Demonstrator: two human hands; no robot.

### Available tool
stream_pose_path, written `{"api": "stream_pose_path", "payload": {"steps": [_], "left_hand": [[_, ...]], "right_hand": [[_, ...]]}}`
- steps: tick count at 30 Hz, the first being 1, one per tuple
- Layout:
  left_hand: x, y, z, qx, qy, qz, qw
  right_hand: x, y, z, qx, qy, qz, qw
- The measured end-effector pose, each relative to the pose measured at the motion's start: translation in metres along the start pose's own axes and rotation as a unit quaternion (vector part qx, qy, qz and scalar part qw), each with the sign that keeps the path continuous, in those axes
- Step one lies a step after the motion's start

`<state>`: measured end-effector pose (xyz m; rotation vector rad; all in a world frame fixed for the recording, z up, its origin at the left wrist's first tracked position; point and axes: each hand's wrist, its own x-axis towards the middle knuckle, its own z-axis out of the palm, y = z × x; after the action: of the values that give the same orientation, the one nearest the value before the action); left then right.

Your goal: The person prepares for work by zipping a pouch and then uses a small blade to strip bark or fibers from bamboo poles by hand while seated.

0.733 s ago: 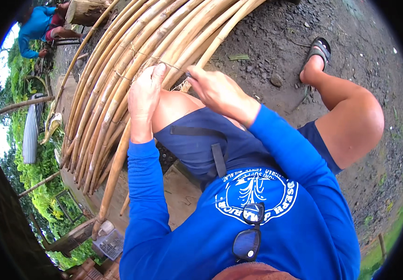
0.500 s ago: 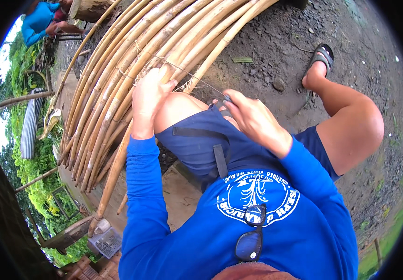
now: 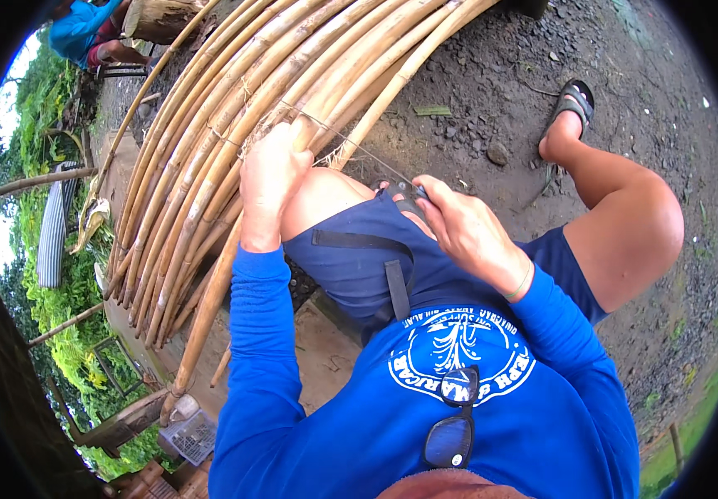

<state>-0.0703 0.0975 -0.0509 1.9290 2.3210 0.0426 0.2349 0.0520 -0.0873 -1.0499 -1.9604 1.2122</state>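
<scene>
Closest, a pair of dark sunglasses (image 3: 447,441), hung on the front of a blue long-sleeved shirt (image 3: 359,424). Just beyond, dark blue shorts (image 3: 338,270), with a black strap (image 3: 397,289) lying over the left side.

Above the shorts, the right hand (image 3: 474,231), closed around a small dark piece (image 3: 422,192), only the tip showing past the fingers; hard to tell what kind of thing. From near that tip, a thin strand (image 3: 359,148), stretched up and to the left as far as the poles; impossible to tell whether wire or cord.

Beside the bare left knee (image 3: 326,195), the left hand (image 3: 274,179), fingers curled and back upward; cannot tell whether gripping a pole, the strand or nothing.

Right by that hand, the bamboo poles (image 3: 174,195), laid side by side in a broad row across the upper left. Beside the left sleeve (image 3: 261,333), one more pole (image 3: 209,308), slanting down toward a pale crate (image 3: 191,437).

Off to the right, a sandal (image 3: 575,101) on the right foot, set on dark, stony ground (image 3: 642,108). Farther off at left, a striped sheet (image 3: 55,229) among green plants (image 3: 84,333). At the far top left, a log (image 3: 159,21) and, near it, another person (image 3: 76,32) in a blue top.
</scene>
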Motion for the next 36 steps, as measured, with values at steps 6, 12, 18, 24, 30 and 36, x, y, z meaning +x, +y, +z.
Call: {"api": "stream_pose_path", "payload": {"steps": [6, 12, 18, 24, 30, 36], "left_hand": [[0.019, 0.004, 0.011, 0.012, 0.005, 0.032, 0.999], [0.019, -0.028, 0.007, -0.047, -0.039, 0.041, 0.997], [0.008, 0.006, -0.006, -0.041, -0.003, 0.075, 0.996], [0.028, -0.028, -0.005, -0.117, -0.091, 0.119, 0.982], [0.026, -0.017, -0.001, -0.093, -0.045, 0.128, 0.986], [0.041, -0.04, 0.009, -0.165, -0.111, 0.149, 0.969]], "right_hand": [[0.121, 0.014, 0.049, -0.056, 0.009, -0.058, 0.997], [0.013, 0.013, 0.012, 0.019, -0.002, 0.018, 1.0], [0.101, 0.011, 0.035, -0.039, -0.004, -0.032, 0.999], [0.049, 0.018, 0.028, -0.029, -0.018, 0.035, 0.999], [0.08, 0.009, 0.037, -0.001, 0.007, -0.027, 1.0], [0.089, 0.016, 0.045, -0.005, 0.018, -0.063, 0.998]]}}
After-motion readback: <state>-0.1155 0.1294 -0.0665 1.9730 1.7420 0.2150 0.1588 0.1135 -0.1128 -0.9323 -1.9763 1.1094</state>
